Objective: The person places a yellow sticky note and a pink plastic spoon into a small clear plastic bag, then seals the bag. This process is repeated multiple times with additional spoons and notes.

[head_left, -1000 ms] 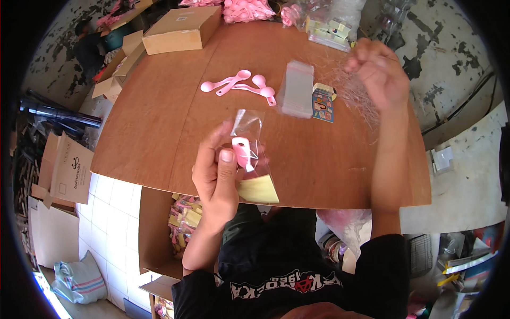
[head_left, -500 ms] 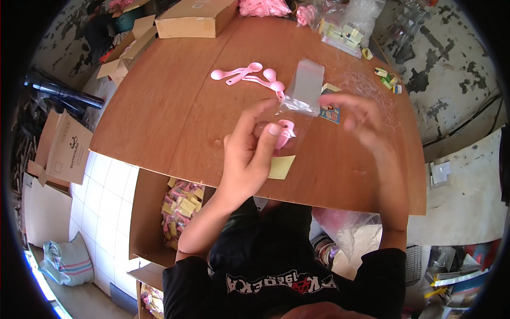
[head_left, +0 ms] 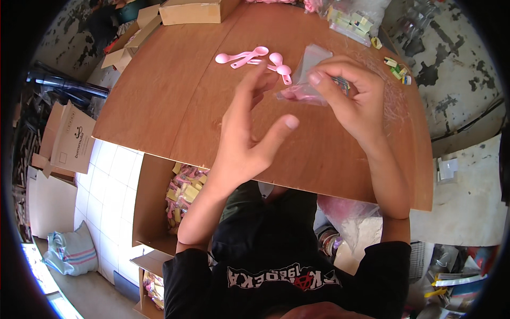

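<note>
Before me, my left hand (head_left: 249, 127) is open, its thumb and fingers spread with nothing between them. My right hand (head_left: 353, 93) is closed in a pinch at the edge of a clear plastic bag (head_left: 320, 99). Something pink shows inside that bag; its exact shape is blurred. Beyond the fingers, a stack of flat clear bags (head_left: 317, 53) lies on the table, and a printed card (head_left: 341, 82) is partly hidden by the right hand. Several pink spoons (head_left: 260, 51) lie loosely crossed on the wood, past my left fingertips.
The brown wooden table (head_left: 175, 117) has a curved edge. At its far side are a cardboard box (head_left: 194, 11) and a bag of small packets (head_left: 348, 24). Small yellow-green pieces (head_left: 396, 69) lie at right. Below the left edge, an open carton (head_left: 151, 202) holds pink-and-yellow packets.
The bag with the pink item has passed from my left hand to my right. My left hand has opened. The yellow card seen under the bag before no longer shows.
</note>
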Available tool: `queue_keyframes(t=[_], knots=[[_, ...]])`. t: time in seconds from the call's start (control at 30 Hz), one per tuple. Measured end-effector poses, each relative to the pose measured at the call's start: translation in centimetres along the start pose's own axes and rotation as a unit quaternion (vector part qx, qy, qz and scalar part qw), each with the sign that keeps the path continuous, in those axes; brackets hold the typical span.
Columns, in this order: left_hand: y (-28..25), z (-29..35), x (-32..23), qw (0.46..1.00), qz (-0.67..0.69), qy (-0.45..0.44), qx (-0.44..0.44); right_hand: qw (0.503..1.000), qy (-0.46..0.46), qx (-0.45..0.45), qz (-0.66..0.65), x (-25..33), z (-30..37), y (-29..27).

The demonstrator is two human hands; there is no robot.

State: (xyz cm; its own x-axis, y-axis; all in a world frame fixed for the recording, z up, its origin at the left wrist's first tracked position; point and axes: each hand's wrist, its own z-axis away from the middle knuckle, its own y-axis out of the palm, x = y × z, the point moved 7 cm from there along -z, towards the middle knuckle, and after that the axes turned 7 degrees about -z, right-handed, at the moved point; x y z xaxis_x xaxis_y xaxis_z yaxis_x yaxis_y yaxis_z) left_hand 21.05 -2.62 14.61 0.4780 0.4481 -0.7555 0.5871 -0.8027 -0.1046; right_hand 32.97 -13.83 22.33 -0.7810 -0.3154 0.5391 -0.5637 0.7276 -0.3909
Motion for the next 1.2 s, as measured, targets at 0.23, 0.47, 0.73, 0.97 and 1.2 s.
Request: queue_keyframes(t=[0.23,0.47,0.73,0.97,1.2], knots=[[2.2,0.4,2.0,0.996,-0.051,-0.024,0.069,0.961,0.222,-0.028,-0.161,-2.2,2.4,0.5],[2.6,2.1,4.4,0.979,0.072,-0.172,0.081,0.888,0.297,-0.051,-0.348,-4.7,5.6,1.4],[2.7,2.3,5.2,0.964,0.151,-0.205,0.075,0.906,0.312,-0.027,-0.285,-6.7,8.1,3.0],[0.7,2.0,7.1,0.958,0.189,-0.217,0.013,0.904,0.308,-0.029,-0.293,-6.9,8.4,3.3],[-0.1,1.7,6.9,0.965,0.143,-0.220,-0.001,0.924,0.272,-0.035,-0.266,-7.3,8.7,3.0]])
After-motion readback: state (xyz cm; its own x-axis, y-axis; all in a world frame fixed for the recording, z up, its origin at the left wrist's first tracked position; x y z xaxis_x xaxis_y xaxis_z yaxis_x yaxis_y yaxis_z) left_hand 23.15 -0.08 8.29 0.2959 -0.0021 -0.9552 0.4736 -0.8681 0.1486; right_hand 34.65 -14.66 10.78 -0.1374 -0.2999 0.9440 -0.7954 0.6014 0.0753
